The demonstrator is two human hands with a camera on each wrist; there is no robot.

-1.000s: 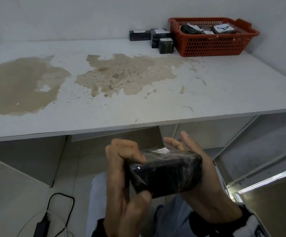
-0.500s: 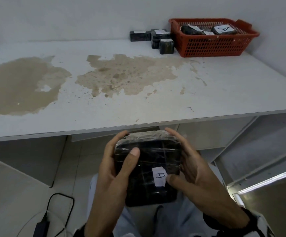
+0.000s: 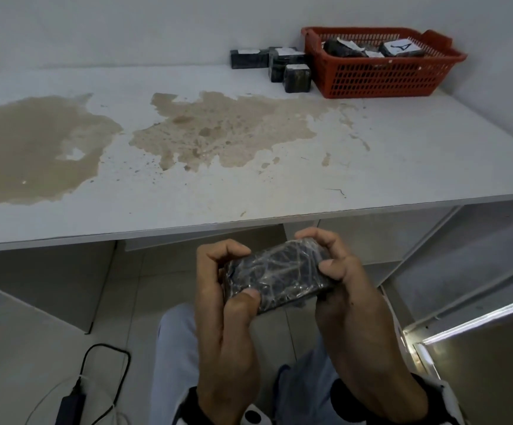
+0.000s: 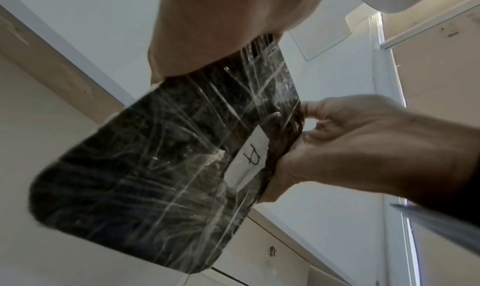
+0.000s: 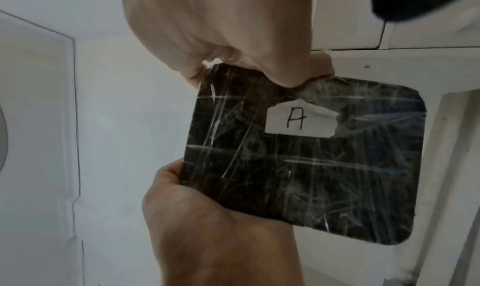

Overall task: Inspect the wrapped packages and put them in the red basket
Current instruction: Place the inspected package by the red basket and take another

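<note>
We hold one wrapped package (image 3: 275, 279) in front of us, low down, below the edge of the table (image 3: 402, 167). Our left hand (image 3: 224, 302) grips its left end, with the fingers (image 3: 218, 251) curled over the top and the thumb pressing on the near side. Our right hand (image 3: 344, 286) grips the right end the same way. So both hands are closed around this one package.

The package is dark and covered in shiny clear wrap. In the right wrist view we see a white label (image 5: 301, 120) with the letter A on its flat face. That face points down, away from our eyes.

We judge that we are on the looking step. To do it well, we turn the package slowly and look at each side in turn. We check the wrap for rips or loose bits. We hold it by the ends so our fingers do not hide the faces. The wrap looks slippery, so we keep a firm hold and do not squeeze too hard.

The red basket (image 3: 380, 78) sits at the far right of the table, well away from our hands. It already has some packages in it. More packages (image 3: 279, 67) wait just beside it on the left. When we finish looking, we will have to reach far to put ours in.
</note>
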